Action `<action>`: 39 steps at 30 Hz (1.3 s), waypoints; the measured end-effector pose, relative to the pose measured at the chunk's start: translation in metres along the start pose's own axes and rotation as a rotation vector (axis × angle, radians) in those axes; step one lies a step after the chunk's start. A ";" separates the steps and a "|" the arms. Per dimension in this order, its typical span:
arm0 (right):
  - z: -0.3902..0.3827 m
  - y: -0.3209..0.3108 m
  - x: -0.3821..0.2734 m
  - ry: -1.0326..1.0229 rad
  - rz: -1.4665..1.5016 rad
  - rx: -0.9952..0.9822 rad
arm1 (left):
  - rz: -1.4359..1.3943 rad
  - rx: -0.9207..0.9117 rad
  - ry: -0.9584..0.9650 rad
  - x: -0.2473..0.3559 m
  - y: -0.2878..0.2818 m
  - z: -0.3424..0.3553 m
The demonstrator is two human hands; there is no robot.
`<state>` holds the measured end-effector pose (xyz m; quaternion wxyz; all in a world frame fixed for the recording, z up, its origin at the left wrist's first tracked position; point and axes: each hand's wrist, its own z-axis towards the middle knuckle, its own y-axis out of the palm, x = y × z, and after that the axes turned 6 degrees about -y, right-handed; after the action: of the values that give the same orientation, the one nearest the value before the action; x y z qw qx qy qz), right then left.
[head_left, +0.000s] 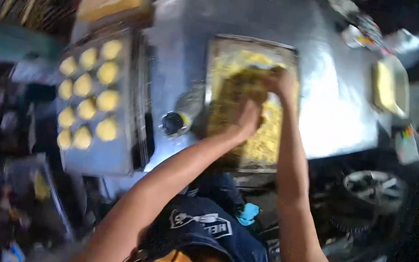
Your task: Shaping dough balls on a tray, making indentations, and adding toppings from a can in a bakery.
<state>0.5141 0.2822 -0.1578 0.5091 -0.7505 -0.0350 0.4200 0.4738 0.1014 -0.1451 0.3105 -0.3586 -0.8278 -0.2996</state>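
Note:
A rectangular metal baking tray (212, 55) lies on the steel table before me, covered with crumbly yellow pieces (264, 144). Over the middle of it is my left hand (248, 118), its fingers smeared by motion. My right hand (280, 82) is a little farther off, above the tray's right half, bent at the wrist and also blurred. A dark patch (243, 84) lies beside the hands; whether it is shadow or an object is unclear. What either hand holds, if anything, cannot be made out.
Left of the tray, another metal tray (111, 154) bears rows of round pale dough pieces (86, 109). A small dark-topped container (173, 124) stands between the trays. Loaf-like blocks (112, 0) sit at the far left. A tub with yellow contents (389, 85) is at the table's right edge.

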 end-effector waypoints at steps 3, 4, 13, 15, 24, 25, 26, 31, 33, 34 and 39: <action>-0.014 -0.022 0.114 0.109 0.526 0.238 | 0.976 -0.076 0.347 -0.006 0.014 0.004; -0.023 -0.014 0.078 0.048 0.839 0.178 | 1.150 0.101 0.488 0.005 -0.005 -0.009; -0.097 -0.056 -0.055 0.086 0.204 0.211 | 0.871 0.066 0.567 0.055 -0.111 -0.166; -0.126 -0.040 -0.069 -0.125 0.407 0.224 | 0.886 0.106 0.576 0.062 -0.159 -0.215; -0.251 0.139 -0.404 -0.360 0.190 -0.220 | 0.924 0.820 0.534 0.041 -0.439 -0.382; -0.258 0.160 -0.425 -0.395 0.175 -0.212 | 0.935 0.834 0.496 0.036 -0.462 -0.387; -0.267 0.175 -0.444 -0.388 0.153 -0.201 | 0.972 0.862 0.526 0.031 -0.480 -0.387; -0.282 0.233 -0.475 -0.529 0.051 0.038 | 0.984 0.910 0.579 0.019 -0.501 -0.388; -0.291 0.226 -0.482 -0.481 0.016 0.021 | 0.945 0.857 0.672 0.018 -0.503 -0.394; -0.293 0.220 -0.485 -0.461 -0.038 0.017 | 0.908 0.822 0.674 0.019 -0.506 -0.398; -0.251 0.196 -0.488 -0.579 -0.049 0.091 | 0.855 0.834 0.809 0.052 -0.531 -0.393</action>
<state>0.2930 -0.2303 0.0093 0.5211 -0.5748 -0.1781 0.6053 0.1489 -0.4586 -0.0057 0.7938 -0.3637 -0.4808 0.0798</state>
